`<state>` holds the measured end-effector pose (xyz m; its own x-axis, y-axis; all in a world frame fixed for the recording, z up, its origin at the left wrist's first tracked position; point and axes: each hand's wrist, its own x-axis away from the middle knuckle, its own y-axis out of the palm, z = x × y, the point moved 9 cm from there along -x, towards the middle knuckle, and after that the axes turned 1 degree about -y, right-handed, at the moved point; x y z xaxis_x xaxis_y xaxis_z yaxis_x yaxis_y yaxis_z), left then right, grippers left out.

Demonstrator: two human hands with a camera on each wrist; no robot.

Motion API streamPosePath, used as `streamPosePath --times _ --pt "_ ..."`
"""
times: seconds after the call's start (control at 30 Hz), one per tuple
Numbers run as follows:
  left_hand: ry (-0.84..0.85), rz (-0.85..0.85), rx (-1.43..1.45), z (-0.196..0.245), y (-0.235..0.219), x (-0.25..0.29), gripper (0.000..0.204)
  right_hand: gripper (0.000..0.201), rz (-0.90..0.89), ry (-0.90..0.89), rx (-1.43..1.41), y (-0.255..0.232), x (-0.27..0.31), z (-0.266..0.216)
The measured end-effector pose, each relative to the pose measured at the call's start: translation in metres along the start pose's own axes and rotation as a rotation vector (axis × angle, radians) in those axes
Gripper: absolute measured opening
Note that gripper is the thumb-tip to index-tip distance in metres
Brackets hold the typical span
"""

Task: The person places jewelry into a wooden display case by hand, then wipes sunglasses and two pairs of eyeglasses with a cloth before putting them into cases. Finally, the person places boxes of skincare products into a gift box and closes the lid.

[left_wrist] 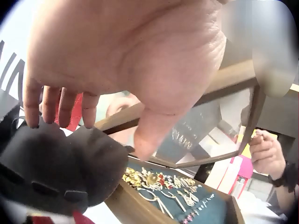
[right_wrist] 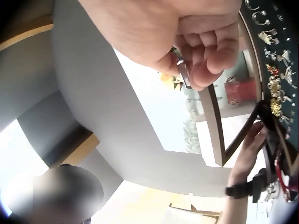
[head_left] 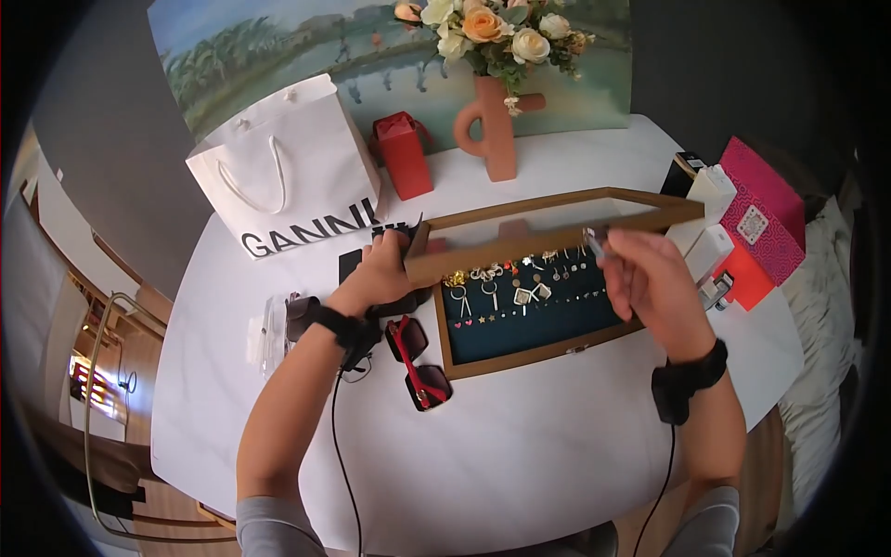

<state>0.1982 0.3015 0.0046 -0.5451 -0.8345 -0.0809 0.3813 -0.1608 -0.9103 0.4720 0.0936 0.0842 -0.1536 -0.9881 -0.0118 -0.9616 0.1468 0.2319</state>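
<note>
My right hand (head_left: 650,278) is raised over the right part of a wooden jewellery box (head_left: 520,364). Between thumb and fingers it pinches a small silver-coloured piece (right_wrist: 183,71), mostly hidden by the fingers. The box's glazed lid (head_left: 566,215) stands up; several earrings (head_left: 524,295) line its dark teal lining. My left hand (head_left: 376,274) is beside the box's left end. In the left wrist view its fingers (left_wrist: 67,107) extend down at the upper edge of a black, soft-looking case (left_wrist: 60,163), and its thumb stands apart, overlapping the lid's frame.
Red-armed sunglasses (head_left: 422,367) lie left of the box, with clear plastic packets (head_left: 267,330) farther left. Behind stand a white paper bag (head_left: 288,167), a red box (head_left: 404,158) and a vase of flowers (head_left: 497,139). A pink box (head_left: 766,209) and small cartons (head_left: 710,246) are at the right.
</note>
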Motion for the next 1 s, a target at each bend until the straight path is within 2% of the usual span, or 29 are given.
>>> streamPosePath --times 0.03,0.1,0.13,0.17,0.23,0.27,0.3,0.37,0.4,0.43,0.5,0.53,0.57,0.63,0.67,0.7,0.73,0.77,0.8,0.83,0.9,0.93,0.97,1.0 --pt "0.002 0.004 0.0 0.0 0.006 -0.006 0.091 0.032 -0.018 -0.032 0.017 0.002 -0.008 -0.011" --pt "-0.028 0.146 -0.094 -0.002 0.007 -0.017 0.088 0.032 -0.038 -0.065 0.037 0.006 -0.021 -0.024" --pt "-0.001 0.142 -0.058 0.03 -0.008 -0.007 0.081 0.033 -0.038 -0.07 0.021 0.007 -0.026 -0.027" --pt "0.003 0.141 -0.057 0.038 -0.012 -0.006 0.081 0.033 -0.036 -0.072 0.004 0.006 -0.029 -0.029" --pt "-0.129 0.089 -0.155 0.034 -0.009 -0.007 0.068 0.034 -0.03 -0.075 0.0 0.006 -0.03 -0.03" --pt "-0.13 0.137 -0.166 0.035 -0.011 -0.005 0.054 0.034 -0.026 -0.063 0.009 0.006 -0.029 -0.029" --pt "-0.126 0.134 -0.166 0.032 -0.009 -0.006 0.054 0.034 -0.024 -0.052 0.018 0.005 -0.028 -0.028" --pt "-0.138 0.197 -0.08 0.013 -0.009 -0.012 0.038 0.034 -0.031 -0.031 0.028 0.003 -0.024 -0.025" --pt "-0.108 0.222 -0.133 0.003 -0.005 -0.016 0.026 0.034 -0.04 -0.008 0.038 0.003 -0.021 -0.021" --pt "-0.102 0.222 -0.129 -0.003 -0.01 -0.014 0.026 0.034 -0.034 -0.01 0.042 0.0 -0.018 -0.02" --pt "-0.166 0.124 -0.137 -0.017 -0.009 -0.011 0.041 0.034 -0.084 0.019 0.036 0.0 -0.011 -0.009" --pt "-0.181 0.152 -0.144 -0.013 -0.014 -0.007 0.024 0.034 -0.087 0.042 0.039 -0.002 -0.008 -0.004" --pt "-0.178 0.157 -0.139 -0.013 -0.011 -0.008 0.024 0.034 -0.086 0.039 0.046 -0.002 -0.005 -0.002" --pt "-0.037 0.218 -0.063 -0.006 -0.009 -0.006 0.038 0.036 -0.03 0.07 0.019 -0.004 -0.001 0.005" --pt "0.11 0.228 0.004 0.009 -0.006 -0.003 0.054 0.036 -0.03 0.05 -0.001 -0.004 -0.002 0.004" --pt "0.112 0.23 0.002 0.009 0.0 -0.007 0.054 0.036 -0.031 0.047 -0.001 -0.004 -0.004 0.003" --pt "0.018 0.196 -0.041 -0.002 0.013 -0.017 0.056 0.035 -0.059 0.019 -0.023 -0.001 -0.007 -0.002" --pt "-0.075 0.165 -0.083 0.007 0.011 -0.017 0.058 0.034 -0.087 -0.01 -0.043 0.003 -0.01 -0.008" --pt "0.017 0.173 -0.069 0.029 0.003 -0.012 0.057 0.034 -0.091 -0.015 -0.04 0.005 -0.012 -0.011" --pt "0.018 0.181 -0.067 0.036 -0.001 -0.012 0.057 0.034 -0.086 -0.028 -0.037 0.006 -0.015 -0.016" --pt "-0.15 0.198 -0.097 0.03 -0.004 -0.015 0.049 0.034 -0.078 -0.043 -0.027 0.007 -0.019 -0.022" --pt "-0.186 0.269 -0.112 0.015 0.001 -0.021 0.044 0.034 -0.085 -0.034 -0.026 0.007 -0.02 -0.022" --pt "-0.181 0.262 -0.108 -0.008 0.014 -0.031 0.044 0.033 -0.088 -0.023 -0.027 0.006 -0.02 -0.02" --pt "-0.076 0.25 -0.16 -0.028 0.026 -0.043 0.041 0.033 -0.076 -0.019 -0.028 0.003 -0.018 -0.017"
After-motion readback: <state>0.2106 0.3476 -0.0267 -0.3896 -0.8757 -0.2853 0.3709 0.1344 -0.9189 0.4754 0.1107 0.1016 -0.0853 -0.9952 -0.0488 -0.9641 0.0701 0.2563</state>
